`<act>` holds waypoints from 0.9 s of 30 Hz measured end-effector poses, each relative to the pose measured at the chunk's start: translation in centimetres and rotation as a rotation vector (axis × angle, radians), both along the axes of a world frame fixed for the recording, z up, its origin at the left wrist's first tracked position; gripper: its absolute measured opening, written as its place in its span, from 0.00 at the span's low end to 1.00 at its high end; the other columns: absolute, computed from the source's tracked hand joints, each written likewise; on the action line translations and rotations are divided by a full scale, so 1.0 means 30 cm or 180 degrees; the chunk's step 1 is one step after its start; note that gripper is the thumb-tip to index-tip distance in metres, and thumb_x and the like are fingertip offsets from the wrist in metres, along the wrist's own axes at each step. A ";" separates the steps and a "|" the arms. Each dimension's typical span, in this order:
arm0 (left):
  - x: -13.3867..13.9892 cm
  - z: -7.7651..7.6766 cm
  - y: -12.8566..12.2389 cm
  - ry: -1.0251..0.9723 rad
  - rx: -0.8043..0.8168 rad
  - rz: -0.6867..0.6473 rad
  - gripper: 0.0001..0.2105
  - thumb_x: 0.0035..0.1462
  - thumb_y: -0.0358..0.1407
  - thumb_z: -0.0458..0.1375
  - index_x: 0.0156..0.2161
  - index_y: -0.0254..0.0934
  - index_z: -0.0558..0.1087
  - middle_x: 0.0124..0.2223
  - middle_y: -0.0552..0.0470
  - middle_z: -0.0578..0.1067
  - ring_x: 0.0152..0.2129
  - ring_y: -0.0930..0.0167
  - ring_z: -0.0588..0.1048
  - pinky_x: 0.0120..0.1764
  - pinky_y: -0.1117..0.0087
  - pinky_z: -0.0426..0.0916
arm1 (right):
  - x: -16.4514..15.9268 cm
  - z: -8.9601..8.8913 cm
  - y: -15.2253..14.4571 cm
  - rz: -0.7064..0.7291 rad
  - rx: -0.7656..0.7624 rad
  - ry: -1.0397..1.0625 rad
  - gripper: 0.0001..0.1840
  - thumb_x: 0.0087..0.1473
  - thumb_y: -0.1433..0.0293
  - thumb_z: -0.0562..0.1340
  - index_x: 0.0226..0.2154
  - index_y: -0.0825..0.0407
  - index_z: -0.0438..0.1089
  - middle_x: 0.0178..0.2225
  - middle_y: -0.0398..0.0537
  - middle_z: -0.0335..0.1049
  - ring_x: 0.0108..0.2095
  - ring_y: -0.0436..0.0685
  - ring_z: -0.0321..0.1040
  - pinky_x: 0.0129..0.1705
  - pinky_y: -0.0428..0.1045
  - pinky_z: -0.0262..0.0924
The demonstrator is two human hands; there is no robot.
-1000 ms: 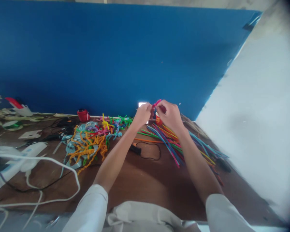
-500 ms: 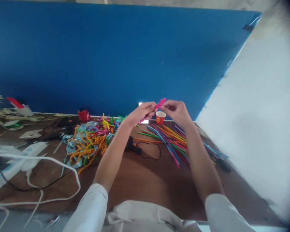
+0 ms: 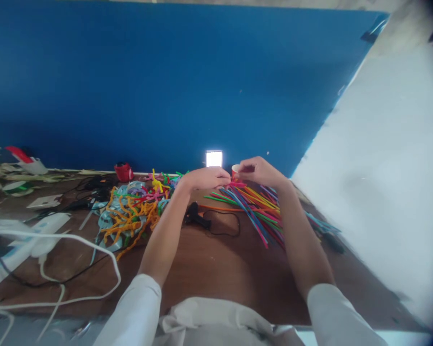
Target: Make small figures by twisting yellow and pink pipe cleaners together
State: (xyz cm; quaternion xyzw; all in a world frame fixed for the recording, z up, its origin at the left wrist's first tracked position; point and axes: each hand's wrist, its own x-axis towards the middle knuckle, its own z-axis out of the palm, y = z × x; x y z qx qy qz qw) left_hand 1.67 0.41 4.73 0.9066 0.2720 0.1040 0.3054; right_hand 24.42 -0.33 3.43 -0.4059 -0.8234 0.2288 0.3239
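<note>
Pinched in my left hand (image 3: 210,178) is a bright pink pipe cleaner (image 3: 238,184) bent into a small twisted piece, its end sticking out past the fingertips. My right hand (image 3: 261,170) is close on the right, fingers curled and tips together just above the pink piece; whatever they pinch is hidden. Behind those fingertips stands a red paper cup (image 3: 234,170), partly covered by the hand. Below both hands lies a loose bundle of straight pipe cleaners (image 3: 254,211) in many colours.
A black glue gun (image 3: 197,217) with its cable lies left of the bundle. Further left are a heap of bent pipe cleaners (image 3: 133,211), a red container (image 3: 123,171), and a white power strip (image 3: 25,250) with looping cords. A bright screen (image 3: 214,158) stands against the blue partition (image 3: 166,86).
Both hands have come down toward the table with the pink pipe cleaner. The left hand has turned palm down, and the right has moved in front of the cup. The screen shows more fully.
</note>
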 end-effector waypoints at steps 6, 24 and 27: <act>0.077 -0.086 0.049 -0.0116 0.0436 0.0812 0.12 0.58 0.35 0.53 0.26 0.33 0.72 0.24 0.51 0.73 0.22 0.73 0.67 0.29 0.71 0.58 | -0.058 0.004 -0.017 -0.0505 0.0620 -0.0534 0.14 0.58 0.67 0.57 0.28 0.53 0.75 0.28 0.46 0.74 0.30 0.53 0.65 0.34 0.49 0.53; 0.122 -0.070 0.040 -0.2785 -0.1018 0.1465 0.12 0.67 0.35 0.48 0.31 0.35 0.65 0.22 0.60 0.58 0.15 0.81 0.55 0.20 0.77 0.46 | -0.083 0.001 -0.017 -0.0498 0.0462 0.1179 0.13 0.54 0.61 0.65 0.36 0.53 0.77 0.25 0.43 0.69 0.25 0.49 0.57 0.29 0.48 0.52; 0.106 -0.053 0.021 -0.2851 -0.1248 0.0956 0.13 0.67 0.41 0.52 0.32 0.36 0.64 0.21 0.62 0.56 0.15 0.81 0.54 0.20 0.78 0.44 | -0.072 0.016 -0.026 -0.0516 0.0353 0.1310 0.15 0.52 0.58 0.67 0.32 0.54 0.76 0.24 0.43 0.67 0.25 0.49 0.56 0.28 0.48 0.51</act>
